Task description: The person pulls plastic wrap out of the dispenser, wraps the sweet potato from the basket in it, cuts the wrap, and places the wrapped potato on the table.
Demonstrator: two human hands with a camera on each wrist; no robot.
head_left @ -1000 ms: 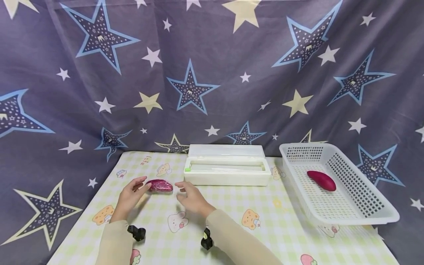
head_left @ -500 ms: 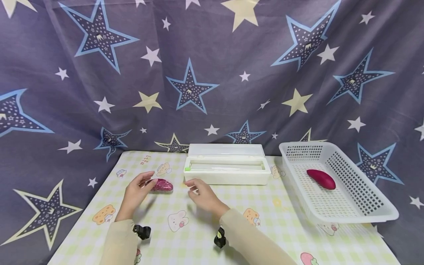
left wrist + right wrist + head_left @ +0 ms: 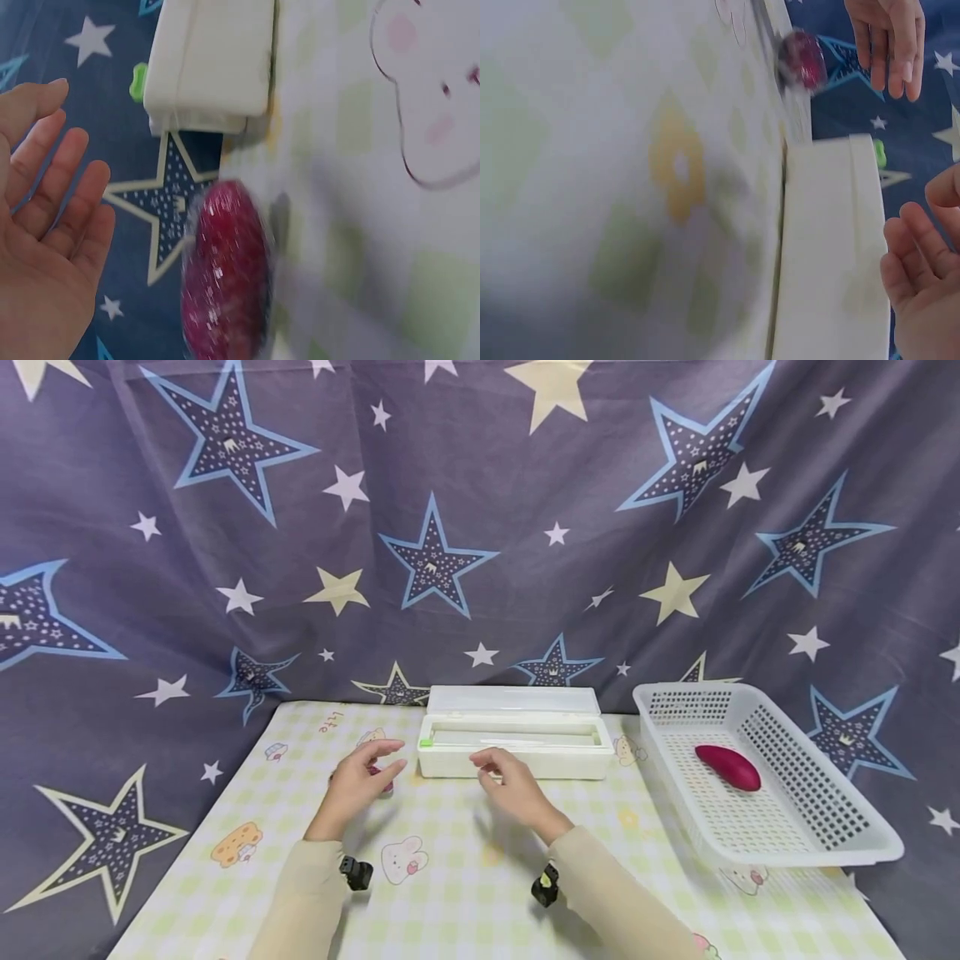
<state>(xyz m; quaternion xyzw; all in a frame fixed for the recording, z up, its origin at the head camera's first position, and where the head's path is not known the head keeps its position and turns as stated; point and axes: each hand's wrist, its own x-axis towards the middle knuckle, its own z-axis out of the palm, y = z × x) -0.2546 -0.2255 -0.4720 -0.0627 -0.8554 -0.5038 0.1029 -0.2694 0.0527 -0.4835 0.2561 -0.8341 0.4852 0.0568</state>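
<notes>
the film-wrapped purple piece (image 3: 225, 277) lay on the surface (image 3: 465, 902), left of the white box (image 3: 517, 764). the left hand (image 3: 356, 785) had shifted rightward, apart from it, fingers spread and holding nothing; the right hand (image 3: 516, 792) had moved before the box, loosely bent, also without a hold. seemingly, wrapping of this piece was done; an unwrapped piece (image 3: 729, 768) lay in the basket (image 3: 795, 860).

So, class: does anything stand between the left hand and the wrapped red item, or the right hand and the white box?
Nothing visible does. The left wrist view shows an open gap between the left hand and the wrapped red item; in the head view, no object shows between the right hand and the white box.
</notes>
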